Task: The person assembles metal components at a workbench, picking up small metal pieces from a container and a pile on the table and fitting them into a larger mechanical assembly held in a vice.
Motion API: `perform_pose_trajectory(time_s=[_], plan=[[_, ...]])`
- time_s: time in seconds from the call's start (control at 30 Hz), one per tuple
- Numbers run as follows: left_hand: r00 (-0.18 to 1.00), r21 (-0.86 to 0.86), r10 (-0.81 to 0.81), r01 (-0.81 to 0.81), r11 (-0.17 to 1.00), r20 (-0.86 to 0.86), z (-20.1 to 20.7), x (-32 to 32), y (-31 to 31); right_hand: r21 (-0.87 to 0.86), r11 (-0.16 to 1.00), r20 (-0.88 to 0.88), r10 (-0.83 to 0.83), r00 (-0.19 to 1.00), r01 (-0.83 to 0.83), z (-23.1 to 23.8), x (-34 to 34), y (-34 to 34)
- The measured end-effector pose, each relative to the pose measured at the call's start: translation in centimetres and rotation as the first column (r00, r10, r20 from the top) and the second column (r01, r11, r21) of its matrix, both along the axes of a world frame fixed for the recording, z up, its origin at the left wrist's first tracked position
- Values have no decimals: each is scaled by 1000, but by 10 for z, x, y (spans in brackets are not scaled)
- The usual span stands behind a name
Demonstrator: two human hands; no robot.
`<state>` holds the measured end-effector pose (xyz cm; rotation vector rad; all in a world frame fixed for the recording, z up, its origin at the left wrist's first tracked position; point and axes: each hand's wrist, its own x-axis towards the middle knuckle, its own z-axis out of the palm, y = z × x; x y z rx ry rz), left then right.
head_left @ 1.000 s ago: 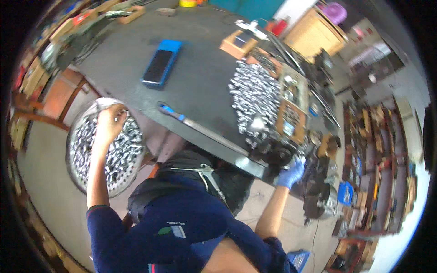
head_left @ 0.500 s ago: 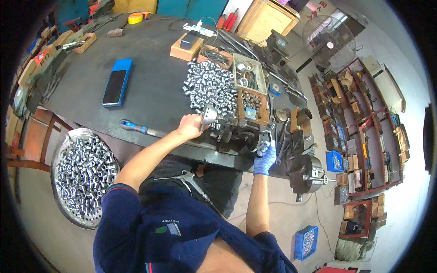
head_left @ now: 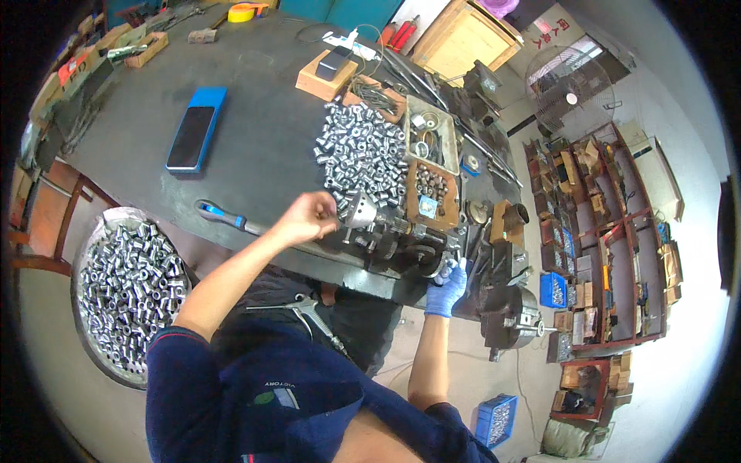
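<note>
My bare left hand is beside the perforated metal head of a bench-mounted spindle device, slightly apart from it. Its fingers are curled together, and whatever they hold, if anything, is too small to make out. In a blue glove, my right hand is closed at the device's right end, around small silvery metal fittings that the fingers partly cover. A large pile of similar fittings lies on the dark bench just beyond the device.
A perforated round tray full of fittings stands at left. On the bench lie a blue-handled tool, a blue-cased phone-like device and parts boxes. An air gun rests across my lap. A chuck sticks out at right.
My left hand has moved left, off the perforated head, and its fingers have curled. My right hand has shifted slightly down. The whole view has also shifted a little.
</note>
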<state>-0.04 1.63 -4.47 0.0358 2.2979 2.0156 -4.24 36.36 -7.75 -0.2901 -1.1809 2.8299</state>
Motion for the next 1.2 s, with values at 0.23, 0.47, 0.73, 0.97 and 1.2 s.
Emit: perform_pose_trajectory(time_s=[0.23,0.47,0.73,0.97,1.2], plan=[[976,390,-51,131,911,-210,47,9,-9,-12,995,-81,103,991,-104,-9,-7,6],[978,341,-116,171,924,-176,47,2,-15,49,998,0,32,999,-32,6,6,-4],[954,109,-45,80,991,-298,60,10,-12,184,978,-125,126,984,-102,68,21,5],[925,84,-9,45,995,-380,53,10,-12,-229,887,-243,347,906,-401,84,-74,-3],[951,239,-29,106,965,-307,46,1,-6,170,971,0,173,985,-171,-38,-115,42]])
